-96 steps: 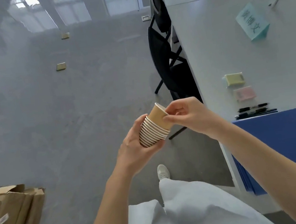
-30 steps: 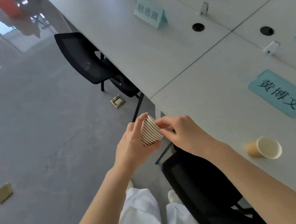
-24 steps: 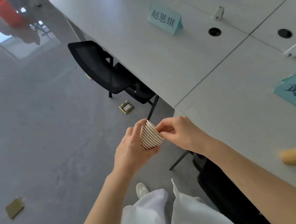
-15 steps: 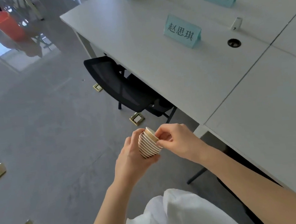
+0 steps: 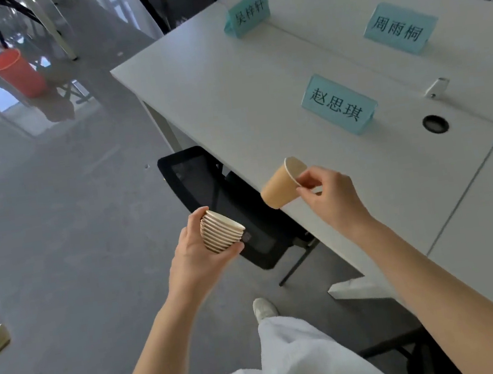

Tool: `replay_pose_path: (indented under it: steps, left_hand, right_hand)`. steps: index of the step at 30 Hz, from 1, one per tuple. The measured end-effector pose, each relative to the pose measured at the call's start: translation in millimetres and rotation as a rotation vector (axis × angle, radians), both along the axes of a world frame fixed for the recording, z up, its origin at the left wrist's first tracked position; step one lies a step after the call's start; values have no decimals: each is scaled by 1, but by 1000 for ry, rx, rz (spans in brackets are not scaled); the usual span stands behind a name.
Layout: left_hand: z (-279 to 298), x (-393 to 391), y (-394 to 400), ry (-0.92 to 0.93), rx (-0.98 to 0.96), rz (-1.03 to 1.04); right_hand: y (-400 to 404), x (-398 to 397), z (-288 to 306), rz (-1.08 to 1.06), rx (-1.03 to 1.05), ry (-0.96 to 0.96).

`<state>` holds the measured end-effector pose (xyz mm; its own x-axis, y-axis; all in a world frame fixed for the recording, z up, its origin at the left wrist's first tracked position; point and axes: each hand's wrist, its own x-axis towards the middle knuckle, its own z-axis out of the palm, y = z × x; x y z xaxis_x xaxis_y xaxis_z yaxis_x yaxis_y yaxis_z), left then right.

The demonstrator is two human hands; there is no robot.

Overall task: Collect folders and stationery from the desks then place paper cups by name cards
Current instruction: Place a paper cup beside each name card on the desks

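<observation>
**Setting one cup by the nearest name card**

Pinching the rim of a single paper cup (image 5: 282, 185), the right hand (image 5: 331, 197) holds it tilted, mouth toward the desk (image 5: 227, 95), over the desk's near edge — not yet set down. The left hand (image 5: 199, 252) is wrapped round the stack of cups (image 5: 221, 234), held off the desk above the black chair (image 5: 207, 185).

Judgement: the cup belongs by the nearest name card (image 5: 338, 105), which stands further in on the desk, well apart from the cup as it hangs now. To do this well, turn the cup upright before lowering, land the base flat on bare desk in front of the card without knocking the folded paper, and release only once it stands — an empty cup tips easily. Two further name cards (image 5: 247, 12) (image 5: 399, 27) have no cup beside them in view.
</observation>
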<state>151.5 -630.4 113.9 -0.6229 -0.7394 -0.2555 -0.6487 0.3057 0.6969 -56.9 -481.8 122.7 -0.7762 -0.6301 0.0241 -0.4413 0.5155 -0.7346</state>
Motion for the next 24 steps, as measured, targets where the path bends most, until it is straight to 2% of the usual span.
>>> replay_pose_path:
  steps: [5, 8, 16, 19, 22, 24]
  left_hand:
    - [-1, -31, -48, 5, 15, 0]
    - [-3, -38, -64, -9, 37, -24]
    - [-9, -44, -105, -63, 92, -56]
    - [-11, -48, -123, -60, 90, -28]
    - [-10, -53, -135, -61, 83, -15]
    - [-10, -54, -146, -54, 74, -3]
  right_hand:
    - [-34, -57, -53, 37, 418, 386]
    - [-40, -72, -77, 7, 533, 393]
    - [-52, -67, -107, 16, 599, 370]
    - [-65, -66, -96, 22, 608, 358]
    - [-83, -59, -73, -104, 599, 286]
    - [-108, -50, -57, -157, 517, 275]
